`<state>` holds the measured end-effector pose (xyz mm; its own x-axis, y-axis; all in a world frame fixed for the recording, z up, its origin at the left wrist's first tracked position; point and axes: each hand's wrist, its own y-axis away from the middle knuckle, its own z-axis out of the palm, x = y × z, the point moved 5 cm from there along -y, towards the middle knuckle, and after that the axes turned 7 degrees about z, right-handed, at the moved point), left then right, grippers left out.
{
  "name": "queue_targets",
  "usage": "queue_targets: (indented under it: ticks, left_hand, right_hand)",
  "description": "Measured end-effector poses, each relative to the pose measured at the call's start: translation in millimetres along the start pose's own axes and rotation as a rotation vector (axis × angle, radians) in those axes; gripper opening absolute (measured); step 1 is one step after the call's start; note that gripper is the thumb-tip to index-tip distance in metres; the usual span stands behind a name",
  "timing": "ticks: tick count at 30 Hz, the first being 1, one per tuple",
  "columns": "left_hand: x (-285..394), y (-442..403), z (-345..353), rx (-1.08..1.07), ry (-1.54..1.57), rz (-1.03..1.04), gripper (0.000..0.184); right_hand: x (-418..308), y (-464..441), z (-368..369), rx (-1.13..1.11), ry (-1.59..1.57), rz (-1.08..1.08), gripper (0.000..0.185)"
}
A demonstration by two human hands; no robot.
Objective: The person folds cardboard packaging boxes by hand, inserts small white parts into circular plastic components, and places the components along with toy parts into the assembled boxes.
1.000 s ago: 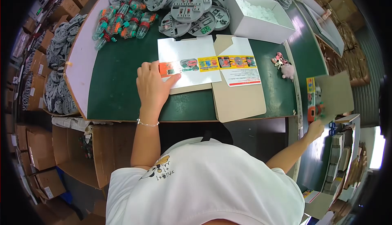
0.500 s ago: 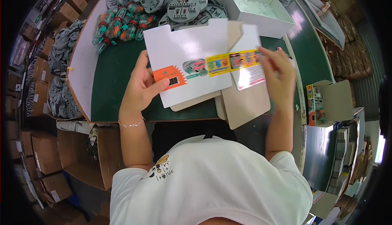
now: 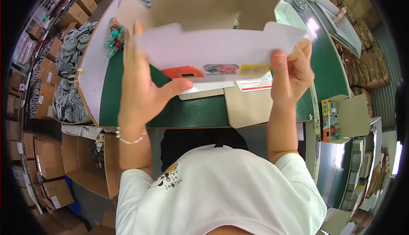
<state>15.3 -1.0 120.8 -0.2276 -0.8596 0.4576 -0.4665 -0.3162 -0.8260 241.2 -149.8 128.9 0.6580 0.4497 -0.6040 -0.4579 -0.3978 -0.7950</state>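
A printed white carton (image 3: 213,45), partly opened out with brown inner flaps raised, is held up above the green table. My left hand (image 3: 147,83) grips its left end, thumb on the front near the orange print. At the right end my right hand (image 3: 292,71) holds it, thumb on the front and fingers bent behind. Below it, flat cartons (image 3: 247,107) lie on the table. The raised carton hides most of the grey round trays behind it and blurs at its left edge.
Clear bottles with green and red parts (image 3: 114,39) lie at the back left. A white box (image 3: 289,15) stands at the back right. A filled open carton (image 3: 349,115) stands on the right side table (image 3: 332,158). Grey parts (image 3: 70,100) fill boxes at far left.
The right hand came back from the filled carton at the right. Both hands have lifted one carton off the flat ones, and it has opened out, its flaps spread upward.
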Motion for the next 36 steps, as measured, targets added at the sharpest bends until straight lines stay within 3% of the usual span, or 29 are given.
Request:
queue_targets:
  ticks: [2,5,8,9,12,15,19,21,24,27,31,34,36]
  left_hand:
    - [6.3,-0.9,7.0,0.294,-0.011,0.04,0.074]
    - [-10.8,26.0,36.0,0.369,-0.045,0.0,0.067]
    - [-9.3,34.5,47.6,0.399,-0.123,-0.023,0.06]
    - [-7.1,35.6,49.7,0.393,-0.188,-0.027,0.057]
    - [-3.2,41.5,47.0,0.36,-0.277,-0.054,0.054]
    - [0.8,47.2,45.2,0.308,-0.317,-0.093,0.053]
    - [21.3,60.8,37.2,0.459,-0.251,0.065,0.05]
    - [15.6,59.5,39.9,0.336,-0.31,-0.047,0.05]
    - [11.7,50.8,46.3,0.255,-0.362,-0.082,0.053]
    - [14.7,49.4,53.1,0.194,-0.414,-0.086,0.057]
    - [20.5,51.5,51.7,0.21,-0.451,-0.046,0.059]
    - [31.4,55.3,57.2,-0.003,-0.395,0.258,0.053]
    - [20.9,61.8,60.7,-0.078,-0.403,0.185,0.049]
  right_hand:
    - [13.7,13.0,3.1,0.029,-0.099,0.022,0.013]
    - [33.1,35.4,12.6,0.089,-0.291,0.069,0.012]
    - [46.6,53.3,23.6,0.189,-0.645,0.337,0.035]
    - [45.1,52.4,22.3,0.187,-0.646,0.337,0.035]
    - [43.0,54.0,26.0,0.008,-0.483,0.602,0.037]
    - [30.7,59.5,17.6,-0.04,-0.366,0.56,0.049]
    - [5.5,59.3,15.1,-0.047,-0.389,0.427,0.057]
    - [1.2,61.0,16.5,-0.037,-0.43,0.369,0.057]
    - [28.7,69.7,25.6,-0.045,-0.36,0.684,0.051]
    - [26.8,70.3,25.3,-0.08,-0.249,0.699,0.058]
    - [18.9,65.9,20.8,-0.125,-0.127,0.705,0.068]
    - [19.5,64.5,20.2,-0.166,-0.081,0.699,0.07]
    - [22.0,65.0,20.4,-0.201,-0.048,0.701,0.071]
